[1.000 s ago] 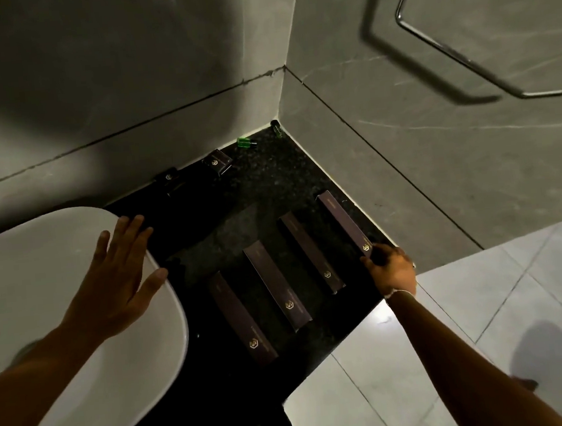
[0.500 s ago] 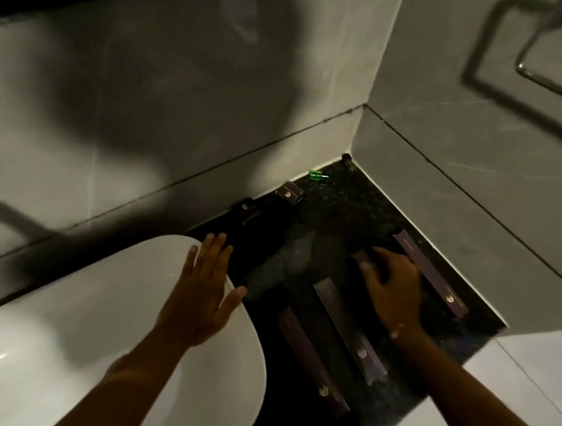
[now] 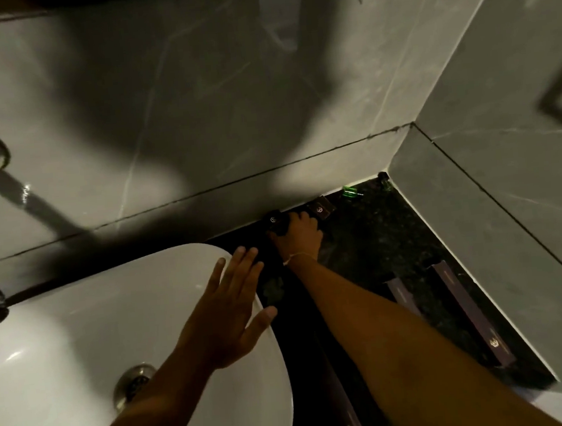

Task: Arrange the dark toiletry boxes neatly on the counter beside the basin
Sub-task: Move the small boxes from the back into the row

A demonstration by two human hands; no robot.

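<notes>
No words can be read. A small gold crest sits on the long dark box point(image 3: 472, 315) at the right, and on the small box point(image 3: 321, 208) far back.

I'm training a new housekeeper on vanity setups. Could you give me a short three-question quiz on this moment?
1. True or false: the right hand is at the small dark box by the back wall.
2. What is the left hand over? A) white ceramic basin B) speckled black stone counter C) floor
3. Which long dark purple box lies nearest the side wall: the rightmost or the leftmost?

Key: 1 true; 2 A; 3 the rightmost.
</notes>
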